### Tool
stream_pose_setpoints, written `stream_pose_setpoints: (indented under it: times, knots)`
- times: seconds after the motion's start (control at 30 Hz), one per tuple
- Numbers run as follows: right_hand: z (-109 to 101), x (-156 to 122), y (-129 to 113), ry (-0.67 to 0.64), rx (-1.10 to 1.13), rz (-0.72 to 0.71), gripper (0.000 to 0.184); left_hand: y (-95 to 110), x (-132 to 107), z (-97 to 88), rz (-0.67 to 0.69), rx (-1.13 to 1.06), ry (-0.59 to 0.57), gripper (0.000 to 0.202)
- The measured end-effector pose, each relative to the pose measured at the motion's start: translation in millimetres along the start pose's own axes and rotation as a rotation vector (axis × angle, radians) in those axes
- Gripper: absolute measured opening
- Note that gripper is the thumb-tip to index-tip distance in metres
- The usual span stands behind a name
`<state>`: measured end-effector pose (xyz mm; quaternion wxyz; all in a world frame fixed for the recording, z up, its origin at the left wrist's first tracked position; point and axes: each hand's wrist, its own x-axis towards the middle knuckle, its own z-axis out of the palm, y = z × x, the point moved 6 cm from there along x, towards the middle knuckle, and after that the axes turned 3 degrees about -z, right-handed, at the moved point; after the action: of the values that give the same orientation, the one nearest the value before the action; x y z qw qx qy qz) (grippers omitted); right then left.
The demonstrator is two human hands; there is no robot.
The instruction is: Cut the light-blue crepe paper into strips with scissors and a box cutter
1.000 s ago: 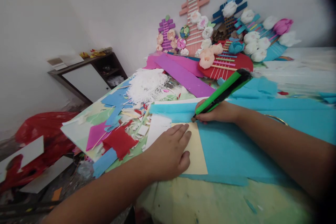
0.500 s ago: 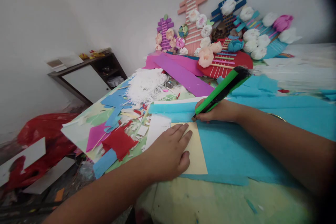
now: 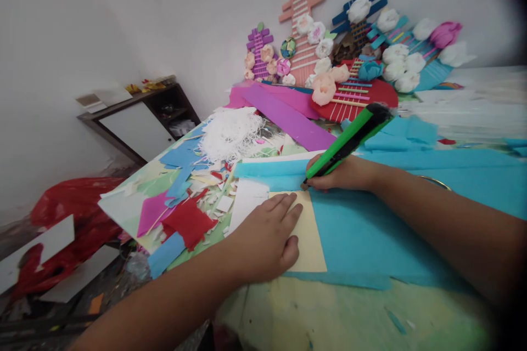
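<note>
My left hand (image 3: 267, 238) lies flat with fingers spread, pressing on a cream square of card (image 3: 310, 241). That card rests on a wide sheet of turquoise paper (image 3: 382, 241), over part of a white sheet (image 3: 249, 197). In my closed right hand (image 3: 343, 173) is a green and black utility knife (image 3: 343, 145), slanting up to the right. Its lower end meets the turquoise paper at the card's top edge, near the upper right corner. The very tip is too small to make out.
White string (image 3: 230, 134) lies heaped beyond paper scraps and a red piece (image 3: 189, 222). Purple strips (image 3: 292, 118) lie behind the work. Paper-flower guitar shapes (image 3: 302, 38) lean on the wall. At left are a low cabinet (image 3: 135, 129) and a red plastic bag (image 3: 66, 203).
The view has shifted very slightly. Both hands, the utility knife and the card keep the same places relative to each other.
</note>
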<state>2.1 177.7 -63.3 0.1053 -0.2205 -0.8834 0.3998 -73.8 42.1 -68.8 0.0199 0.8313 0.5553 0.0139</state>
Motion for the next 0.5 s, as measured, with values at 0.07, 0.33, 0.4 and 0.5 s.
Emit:
stream_pose_setpoints:
  times: [0.07, 0.33, 0.4, 0.5]
  knots:
    - [1.9, 0.6, -1.4, -0.004, -0.003, -0.026, 0.014, 0.4, -0.2, -0.1, 0.003, 0.004, 0.002, 0.053]
    - [0.2, 0.3, -1.6, 0.015, 0.012, -0.017, 0.016, -0.2, -0.2, 0.5, 0.003, 0.018, -0.004, 0.053]
    - [-2.7, -1.4, -2.3, 0.02, 0.007, -0.011, 0.014, -0.3, -0.5, 0.4, 0.002, 0.022, -0.011, 0.052]
    - [-5.4, -3.8, -2.8, 0.028, 0.015, 0.005, 0.013, -0.4, -0.8, 0.3, 0.001, 0.023, -0.022, 0.052]
